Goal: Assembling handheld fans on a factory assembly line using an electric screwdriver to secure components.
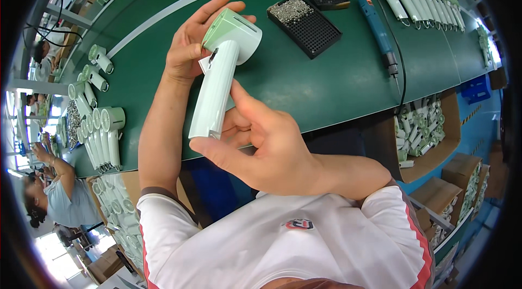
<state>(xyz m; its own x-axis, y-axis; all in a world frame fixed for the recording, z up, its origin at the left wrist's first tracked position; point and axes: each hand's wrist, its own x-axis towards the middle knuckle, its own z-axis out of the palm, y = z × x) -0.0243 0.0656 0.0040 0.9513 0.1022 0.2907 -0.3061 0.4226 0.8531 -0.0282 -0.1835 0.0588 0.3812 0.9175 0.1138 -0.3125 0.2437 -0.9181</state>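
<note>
A pale green and white handheld fan body (pixel 216 87) is held above the bench between my two hands. Its round head points up and to the right, and its ribbed handle slants down toward me. My left hand (pixel 187 44) is closed around the green side of the head, thumb along its rim. My right hand (pixel 266 145) grips the handle's lower end, with the thumb at the tip and the fingers partly hidden behind it. A small dark slot shows near the top of the handle, and a white edge sticks out beside it.
Black screw trays (pixel 304 25) and a blue electric screwdriver (pixel 375 30) lie on the green bench (pixel 304 90). Similar fan bodies stand in rows at the far right (pixel 416 3) and left (pixel 100 131). A carton of white parts (pixel 457 125) is at right. Another person sits at left.
</note>
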